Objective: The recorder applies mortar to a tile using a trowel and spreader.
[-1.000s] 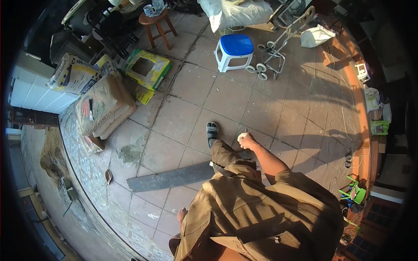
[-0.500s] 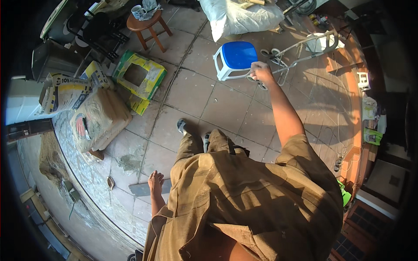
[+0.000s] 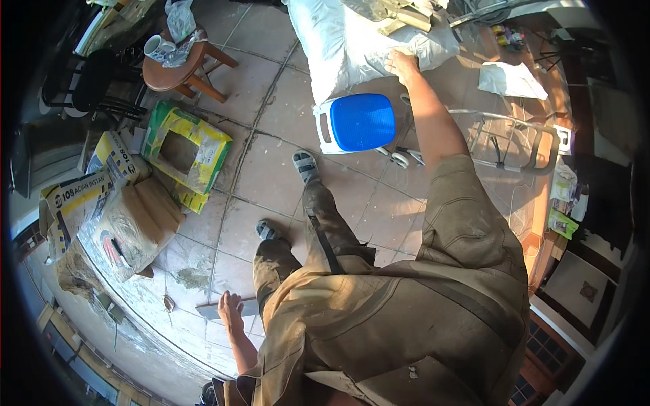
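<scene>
My right hand (image 3: 402, 65) is stretched forward over the front of a big white sack (image 3: 338, 57). Its fingers look apart with nothing in them; whether they touch the sack I cannot tell. Just below it stands a small stool with a blue seat (image 3: 365, 122) and white legs. To the right of my forearm, a metal hand trolley (image 3: 504, 142) lies on the tiles, its small wheels by the stool. My left hand (image 3: 231, 310) hangs low at my side, open, above a flat grey strip (image 3: 208, 311) on the floor.
Wood pieces (image 3: 406, 19) lie on the white sack. A round wooden stool (image 3: 172, 74) holds a mug (image 3: 157, 47) and plastic bags. At left are a green-yellow empty bag (image 3: 189, 145) and a brown paper-wrapped bulk (image 3: 145, 220). A white sheet (image 3: 512, 80) lies at right.
My right hand has left the trolley and moved forward to the sack. The trolley now lies to the right of my forearm. My feet have stepped, and the left hand's fingers have opened.
</scene>
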Tool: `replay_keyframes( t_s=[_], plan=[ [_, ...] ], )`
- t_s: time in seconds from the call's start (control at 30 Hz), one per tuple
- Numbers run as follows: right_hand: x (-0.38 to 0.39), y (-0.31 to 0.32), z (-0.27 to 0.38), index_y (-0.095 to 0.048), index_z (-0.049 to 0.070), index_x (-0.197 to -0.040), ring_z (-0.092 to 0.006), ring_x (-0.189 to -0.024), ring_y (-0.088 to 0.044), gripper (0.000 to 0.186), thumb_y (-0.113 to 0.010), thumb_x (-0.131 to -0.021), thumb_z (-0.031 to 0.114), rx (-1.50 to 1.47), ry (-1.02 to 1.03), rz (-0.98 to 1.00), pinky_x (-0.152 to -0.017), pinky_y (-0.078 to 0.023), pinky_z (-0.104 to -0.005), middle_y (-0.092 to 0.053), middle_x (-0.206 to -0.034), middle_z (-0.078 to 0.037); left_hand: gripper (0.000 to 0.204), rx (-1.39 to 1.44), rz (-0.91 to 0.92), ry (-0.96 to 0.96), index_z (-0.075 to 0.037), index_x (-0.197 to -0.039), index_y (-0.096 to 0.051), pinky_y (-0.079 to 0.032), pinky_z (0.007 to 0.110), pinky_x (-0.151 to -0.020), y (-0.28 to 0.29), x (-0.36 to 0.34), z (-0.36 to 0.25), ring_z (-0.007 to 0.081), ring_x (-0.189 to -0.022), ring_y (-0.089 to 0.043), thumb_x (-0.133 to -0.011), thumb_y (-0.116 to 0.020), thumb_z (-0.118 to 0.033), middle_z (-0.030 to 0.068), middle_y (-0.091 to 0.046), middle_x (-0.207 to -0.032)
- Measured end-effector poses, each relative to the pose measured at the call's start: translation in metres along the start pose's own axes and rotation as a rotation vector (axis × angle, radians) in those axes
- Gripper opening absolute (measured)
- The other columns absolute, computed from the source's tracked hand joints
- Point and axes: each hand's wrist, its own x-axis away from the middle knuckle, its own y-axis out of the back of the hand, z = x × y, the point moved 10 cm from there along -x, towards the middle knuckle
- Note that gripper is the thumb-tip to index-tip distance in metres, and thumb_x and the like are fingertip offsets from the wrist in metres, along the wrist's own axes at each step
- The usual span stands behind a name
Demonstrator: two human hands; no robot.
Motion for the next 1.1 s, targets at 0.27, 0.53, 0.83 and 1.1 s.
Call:
replay_keyframes(
  t_s=[0.27, 0.53, 0.83, 1.1],
  plan=[
    [-0.213, 0.058, -0.012, -0.063, 0.002, -0.1, -0.0202, -0.065, -0.062, 0.039, -0.076, -0.076, 0.029, 0.242, -0.086, -0.448, -0.055, -0.051, -0.036, -0.065, -0.087, -0.012, 0.047, -0.169, 0.166, 0.221, -0.005, -0.127, -0.053, -0.051, 0.032, -0.069, -0.084, 0.025, 0.004, 0.0223, -0.092, -0.065, -0.093, -0.057, -0.038, 0.0144, -0.063, -0.107],
    [-0.169, 0.076, 0.018, -0.054, 0.0, -0.085, -0.0212, -0.051, -0.052, 0.01, -0.061, -0.077, 0.001, -0.346, -0.268, -0.337, -0.046, -0.047, -0.0373, -0.058, -0.072, -0.011, 0.053, -0.106, 0.142, 0.076, -0.003, -0.132, -0.048, -0.049, 0.035, -0.079, -0.125, 0.029, -0.085, 0.0224, -0.101, -0.062, -0.095, -0.054, -0.04, 0.0141, -0.061, -0.113],
    [-0.175, 0.107, 0.014, -0.059, 0.005, -0.106, -0.0295, -0.081, -0.063, 0.022, -0.052, -0.085, 0.007, -0.265, -0.111, -0.182, -0.083, -0.053, -0.0548, -0.065, -0.093, -0.013, 0.044, 0.082, 0.136, 0.113, -0.004, -0.128, -0.053, -0.05, 0.03, -0.071, -0.16, 0.014, -0.052, 0.0187, -0.091, -0.064, -0.095, -0.054, -0.034, 0.0108, -0.064, -0.106],
    [-0.051, 0.084, -0.039, -0.056, -0.006, -0.112, -0.0312, -0.097, -0.062, 0.028, -0.046, -0.088, 0.003, -0.737, -0.309, 0.098, -0.091, -0.053, -0.0497, -0.063, -0.105, -0.019, 0.039, 0.427, 0.153, 0.068, -0.004, -0.126, -0.054, -0.049, 0.031, -0.076, -0.134, 0.037, 0.043, 0.0162, -0.092, -0.062, -0.096, -0.055, -0.029, 0.0062, -0.063, -0.103]
  ],
)
